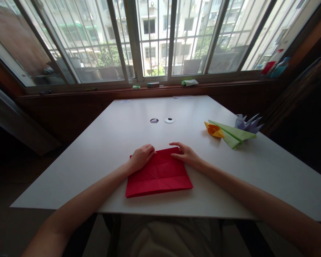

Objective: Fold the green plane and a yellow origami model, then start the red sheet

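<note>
A folded sheet of red paper [160, 173] lies near the front edge of the white table, with crease lines across its face. My left hand [143, 156] is closed at the paper's far left edge, its fingers curled together and pressing there. At the far right corner, my right hand [184, 153] is open. Its thumb rests over the paper, while the index finger stretches out past the far edge, with a gap between them.
To the right sit a small orange paper boat [214, 130], a light green paper plane [235, 134] and a purple folded paper piece [248, 123]. Two round fittings [169, 120] are set in the white table [101, 142]. Small packets [189, 82] lie on the window sill.
</note>
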Motion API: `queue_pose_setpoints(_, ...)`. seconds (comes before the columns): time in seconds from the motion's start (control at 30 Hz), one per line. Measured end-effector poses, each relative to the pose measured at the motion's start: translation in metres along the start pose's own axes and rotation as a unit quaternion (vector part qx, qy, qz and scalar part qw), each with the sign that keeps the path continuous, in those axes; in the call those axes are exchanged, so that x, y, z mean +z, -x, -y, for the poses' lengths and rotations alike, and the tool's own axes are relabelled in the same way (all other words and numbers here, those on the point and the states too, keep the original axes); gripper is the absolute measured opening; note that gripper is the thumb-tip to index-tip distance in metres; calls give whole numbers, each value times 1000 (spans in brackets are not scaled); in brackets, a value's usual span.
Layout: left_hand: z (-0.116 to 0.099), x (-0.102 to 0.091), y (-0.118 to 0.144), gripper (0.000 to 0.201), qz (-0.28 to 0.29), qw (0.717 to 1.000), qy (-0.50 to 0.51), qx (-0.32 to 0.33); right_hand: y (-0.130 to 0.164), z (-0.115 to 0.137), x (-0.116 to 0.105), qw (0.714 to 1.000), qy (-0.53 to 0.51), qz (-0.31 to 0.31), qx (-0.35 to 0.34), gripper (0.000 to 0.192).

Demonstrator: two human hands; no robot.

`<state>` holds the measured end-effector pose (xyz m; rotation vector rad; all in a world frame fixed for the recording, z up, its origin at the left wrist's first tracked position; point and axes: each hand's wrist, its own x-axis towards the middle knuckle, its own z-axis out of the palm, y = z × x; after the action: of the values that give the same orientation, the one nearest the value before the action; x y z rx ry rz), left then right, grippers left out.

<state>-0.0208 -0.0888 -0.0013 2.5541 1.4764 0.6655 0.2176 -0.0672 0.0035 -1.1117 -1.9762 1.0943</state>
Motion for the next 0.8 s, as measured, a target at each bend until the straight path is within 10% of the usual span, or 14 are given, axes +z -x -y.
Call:
queue_pose_setpoints(0.47,0,0,0,15,-84,996,-13,25,-1,-2,2,999,-53,4,2,41)
queue_pose_setpoints(0.67,-3,-6,0,18,-161,985,-4,54,-7,-12,-2,995,-28,-99,10,30)
queue_pose_setpoints(0.8,-7,-6,1,28,-117,988,3,97,-12,-20,-9,986,-13,-162,29,29)
